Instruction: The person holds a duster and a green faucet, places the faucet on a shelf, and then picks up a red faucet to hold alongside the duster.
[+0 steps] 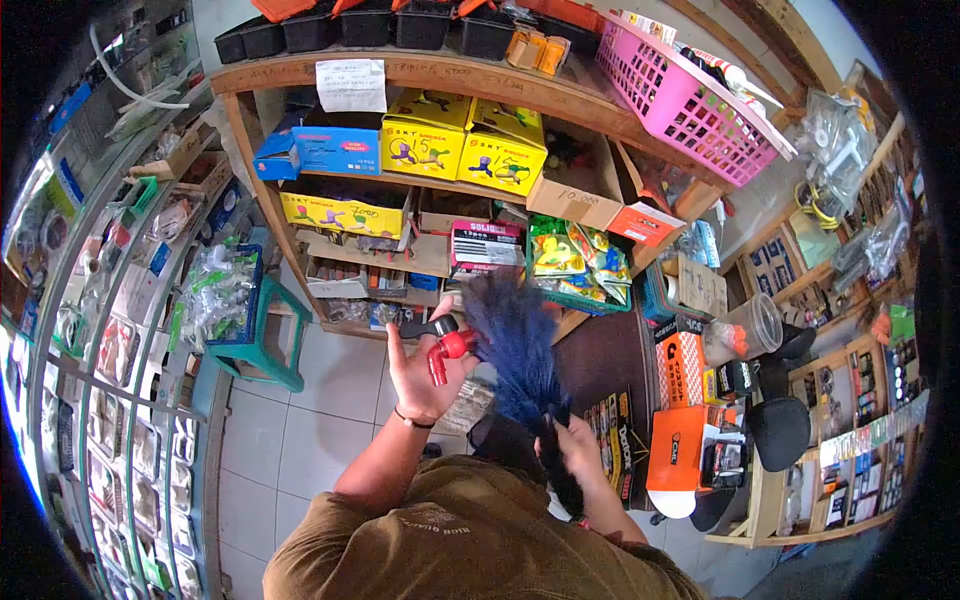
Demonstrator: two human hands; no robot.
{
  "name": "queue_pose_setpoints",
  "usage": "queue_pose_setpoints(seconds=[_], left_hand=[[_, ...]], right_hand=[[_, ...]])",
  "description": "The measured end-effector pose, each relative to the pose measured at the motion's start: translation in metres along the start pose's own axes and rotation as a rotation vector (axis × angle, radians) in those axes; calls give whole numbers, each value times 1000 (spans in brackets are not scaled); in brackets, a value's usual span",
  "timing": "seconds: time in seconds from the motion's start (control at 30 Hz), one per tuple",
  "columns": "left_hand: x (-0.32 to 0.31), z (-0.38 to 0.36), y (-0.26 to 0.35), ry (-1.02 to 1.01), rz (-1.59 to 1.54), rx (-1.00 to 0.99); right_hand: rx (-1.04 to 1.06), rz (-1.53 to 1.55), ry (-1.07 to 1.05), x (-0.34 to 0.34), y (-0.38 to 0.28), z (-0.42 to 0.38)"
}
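In my upturned left hand (420, 383) rests a red plastic faucet (441, 358), its bent spout towards me. A black plastic piece (428, 327) lies across the fingers of the same hand. My right hand (577, 450) is wrapped round the dark handle of a blue feather duster (515, 350), whose bristles point up and to the left. The bristle head brushes close against the right side of the faucet and hides part of it. Behind both hands stands a wooden shelf (440, 65) with yellow faucet boxes (425, 130).
A green stool (285, 335) carries a basket of wrapped parts at left, beside a glass display rack (125, 365). A pink basket (690, 110) sits on the shelf top. Orange boxes (675, 450) and a black chair (780, 433) are at right, with a tiled floor (325, 430) below.
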State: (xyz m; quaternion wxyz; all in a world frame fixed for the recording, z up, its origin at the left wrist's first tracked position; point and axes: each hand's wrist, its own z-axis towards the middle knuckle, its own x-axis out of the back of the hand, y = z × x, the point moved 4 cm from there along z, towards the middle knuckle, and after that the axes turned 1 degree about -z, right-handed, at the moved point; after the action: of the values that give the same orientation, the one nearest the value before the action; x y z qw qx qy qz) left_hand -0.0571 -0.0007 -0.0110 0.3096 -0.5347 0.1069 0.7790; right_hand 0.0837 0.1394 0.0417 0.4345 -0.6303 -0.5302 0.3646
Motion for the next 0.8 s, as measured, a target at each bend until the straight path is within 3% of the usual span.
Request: queue_pose_setpoints(seconds=[0.03,0.1,0.13,0.17,0.23,0.3,0.37,0.4,0.5,0.53,0.57,0.63,0.67,0.73,0.77,0.8], left_hand=[[-7,4,-2,-6,-1,-6],[-18,9,-7,129,295,-6],[-9,9,-7,132,283,12],[-11,7,-8,136,285,16],[-8,3,-5,420,190,-79],[-4,5,-1,355,89,-141],[-14,9,-6,142,253,-27],[-10,13,-4,162,269,-39],[-12,13,-7,189,321,-33],[-14,11,-7,190,322,-37],[-15,8,-5,216,314,-57],[-16,8,-3,242,310,-79],[-16,8,-3,254,332,-85],[-13,9,-4,263,356,-82],[-9,9,-5,264,354,-79],[1,8,-6,355,252,-90]], right_hand=[[44,-121,3,12,24,5],[193,-245,-140,-8,46,1],[-98,-433,-350,-18,13,-9],[-99,-428,-349,-19,4,-8],[-67,52,-64,-10,-9,-3],[34,194,-43,-7,6,3],[78,-256,-187,-11,29,2],[-4,-232,-361,-19,35,1],[-93,-334,-254,-6,15,2],[-36,-377,-39,10,16,7],[-98,28,-64,16,7,8],[-99,374,-216,61,32,25],[-101,375,-218,58,30,22],[-11,351,-10,55,20,12],[-134,197,33,47,27,13],[-83,-36,-28,40,41,14]])
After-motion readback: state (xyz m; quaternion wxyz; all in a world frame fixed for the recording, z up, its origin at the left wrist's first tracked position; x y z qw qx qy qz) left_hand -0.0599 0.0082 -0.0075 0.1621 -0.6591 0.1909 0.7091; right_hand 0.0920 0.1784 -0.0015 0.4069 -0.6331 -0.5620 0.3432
